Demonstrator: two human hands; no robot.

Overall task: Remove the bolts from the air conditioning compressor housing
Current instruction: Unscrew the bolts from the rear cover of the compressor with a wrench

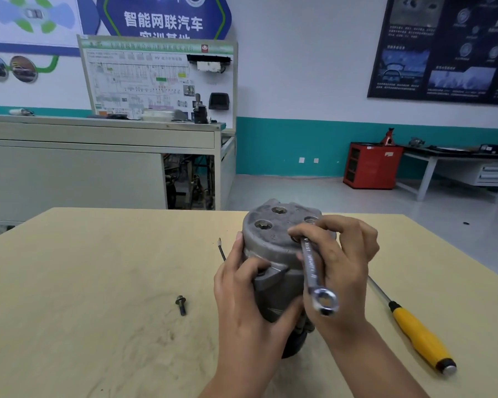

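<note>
A grey metal compressor housing (273, 237) stands upright on the wooden table (98, 268), its flat end cap facing up with bolt heads (263, 224) sunk in round recesses. My left hand (242, 294) grips the housing's left side. My right hand (339, 262) holds a silver combination wrench (314, 271); its far end sits on a bolt at the cap's near right edge, and its ring end points toward me. One removed bolt (181, 304) lies loose on the table to the left.
A yellow-handled screwdriver (417, 334) lies on the table to the right of my hands. A thin dark rod (221, 249) lies just left of the housing. Beyond the table stand a training bench, a red tool cabinet and a grey workbench.
</note>
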